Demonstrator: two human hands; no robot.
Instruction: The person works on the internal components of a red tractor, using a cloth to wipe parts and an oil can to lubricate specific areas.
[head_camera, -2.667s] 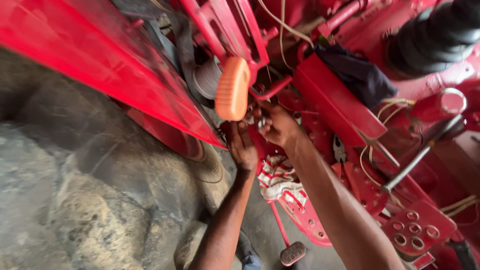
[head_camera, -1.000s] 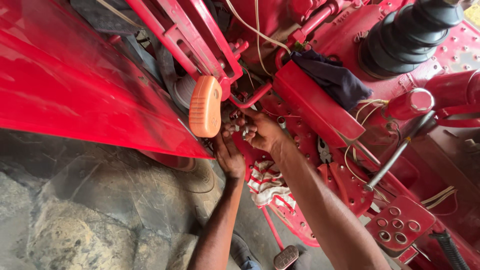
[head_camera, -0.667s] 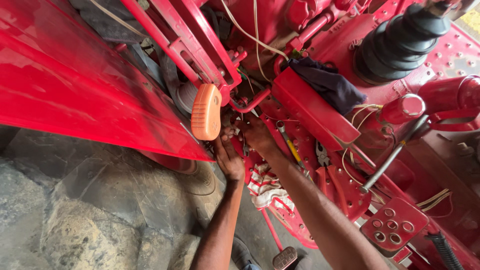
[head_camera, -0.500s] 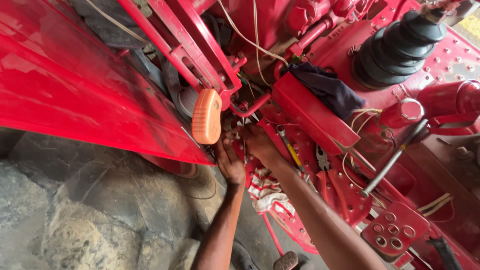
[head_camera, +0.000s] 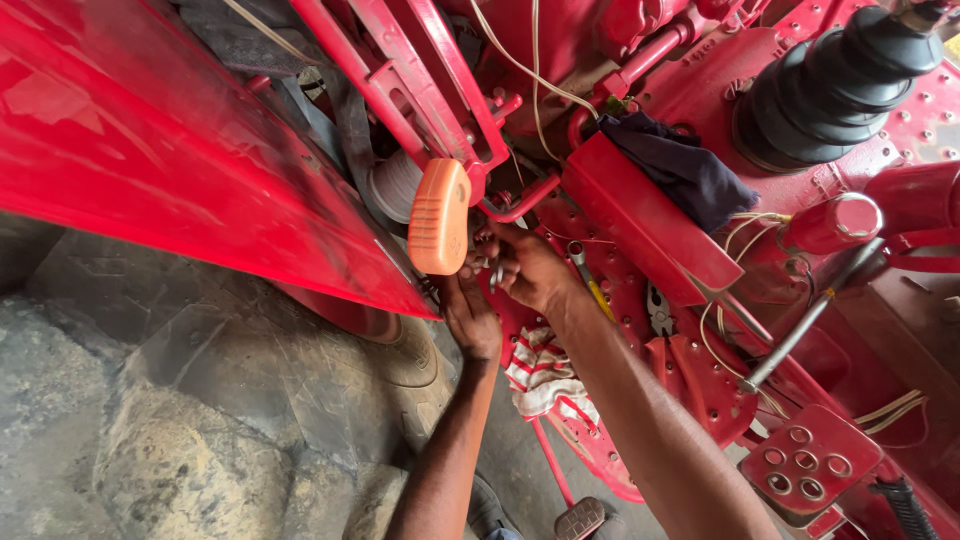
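Head view: both hands (head_camera: 500, 285) meet beside orange pedal (head_camera: 439, 216)

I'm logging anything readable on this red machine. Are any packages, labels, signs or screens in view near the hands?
None show: no package, label, sign or screen.
Nearest the left hand and right hand are only an orange ribbed plastic pedal pad and a red-and-white striped cloth rag.
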